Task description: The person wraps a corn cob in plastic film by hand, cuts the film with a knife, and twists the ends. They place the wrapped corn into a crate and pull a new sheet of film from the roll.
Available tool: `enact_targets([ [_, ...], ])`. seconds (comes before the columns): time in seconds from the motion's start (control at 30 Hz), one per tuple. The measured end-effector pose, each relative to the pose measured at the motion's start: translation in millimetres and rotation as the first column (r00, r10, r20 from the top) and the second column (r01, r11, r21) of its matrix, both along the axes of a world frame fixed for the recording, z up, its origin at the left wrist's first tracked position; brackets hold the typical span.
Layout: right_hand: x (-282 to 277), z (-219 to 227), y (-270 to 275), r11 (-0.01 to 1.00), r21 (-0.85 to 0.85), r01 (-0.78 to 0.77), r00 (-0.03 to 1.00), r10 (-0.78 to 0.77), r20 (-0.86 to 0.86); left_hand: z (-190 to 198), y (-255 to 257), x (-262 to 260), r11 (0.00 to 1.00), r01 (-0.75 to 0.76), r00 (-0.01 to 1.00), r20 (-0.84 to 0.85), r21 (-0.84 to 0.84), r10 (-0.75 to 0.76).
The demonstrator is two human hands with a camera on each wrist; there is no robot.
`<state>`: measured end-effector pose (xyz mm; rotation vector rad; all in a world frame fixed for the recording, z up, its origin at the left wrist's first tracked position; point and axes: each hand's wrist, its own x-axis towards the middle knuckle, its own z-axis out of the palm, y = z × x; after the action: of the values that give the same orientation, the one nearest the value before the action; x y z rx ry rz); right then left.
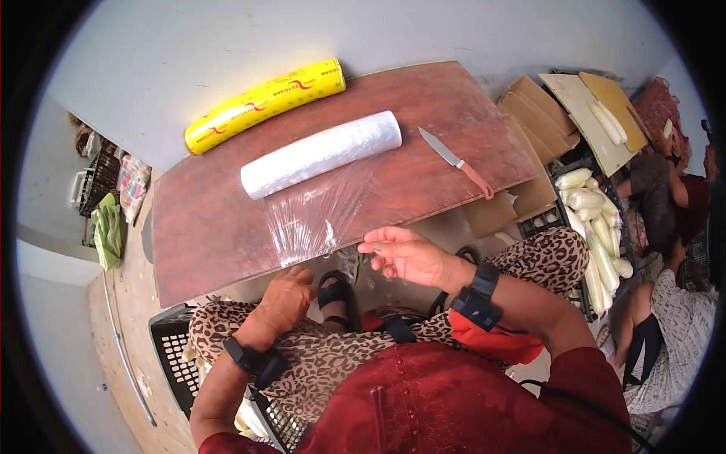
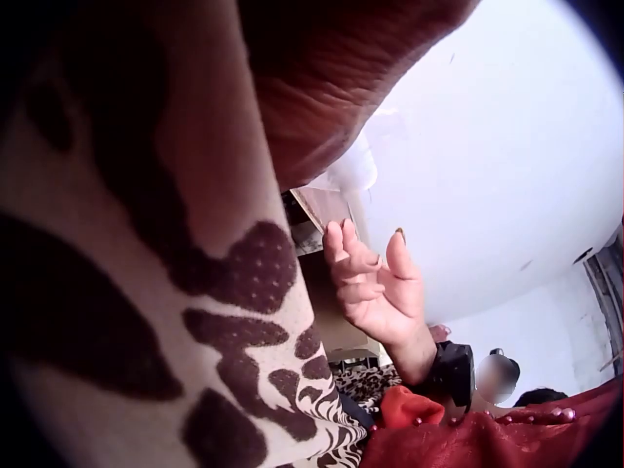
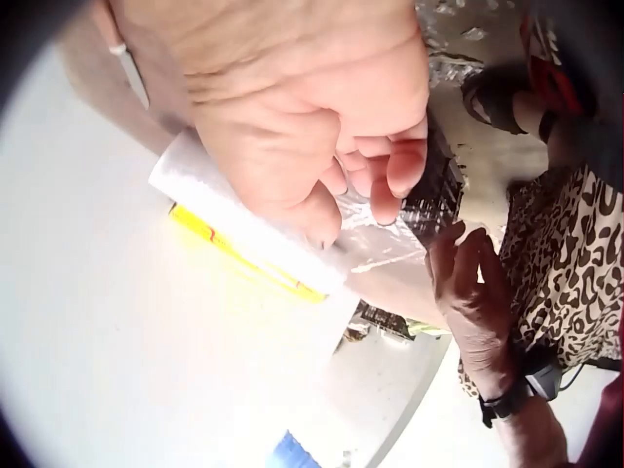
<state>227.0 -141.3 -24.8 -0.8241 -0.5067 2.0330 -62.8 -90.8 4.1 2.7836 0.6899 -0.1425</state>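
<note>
A white roll of plastic wrap lies on the reddish-brown table, its loose film drawn out toward the near edge. My left hand rests by the leopard-print knee, just below the film's end, fingers loosely bent and holding nothing. In the right wrist view that left hand shows its thumb and fingers apart. My right hand hovers off the front edge, palm turned up, fingers relaxed with nothing in them. Right of the roll lies a knife with a pinkish handle.
Behind the wrap lies a yellow printed roll along the wall. Black crates of pale, wrapped long vegetables stand at the right, near cardboard and other seated people. Another black crate is beside my left leg.
</note>
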Motion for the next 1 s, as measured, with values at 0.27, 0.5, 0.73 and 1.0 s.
enact_targets([
  [0.27,-27.1,12.0,62.4,0.757,0.628,-0.177,0.660,-0.382,0.647,-4.0,-1.3,-0.6,1.000,0.001,1.000,0.031,0.020,-0.002],
  [0.5,-46.2,59.9,112.1,0.342,0.729,-0.593,0.286,-0.757,0.588,-7.1,-2.2,-2.5,0.998,-0.002,1.000,0.028,0.061,0.001],
  [0.73,-71.0,62.5,146.2,0.522,0.296,-0.800,-0.164,-0.664,0.729,-11.1,-2.2,-4.8,0.997,-0.019,0.999,0.043,0.076,0.015],
  [1.0,-77.5,36.8,149.8,0.435,0.396,-0.809,-0.071,-0.740,0.669,-8.8,-0.4,-2.9,0.998,-0.038,0.999,0.028,0.045,0.037],
])
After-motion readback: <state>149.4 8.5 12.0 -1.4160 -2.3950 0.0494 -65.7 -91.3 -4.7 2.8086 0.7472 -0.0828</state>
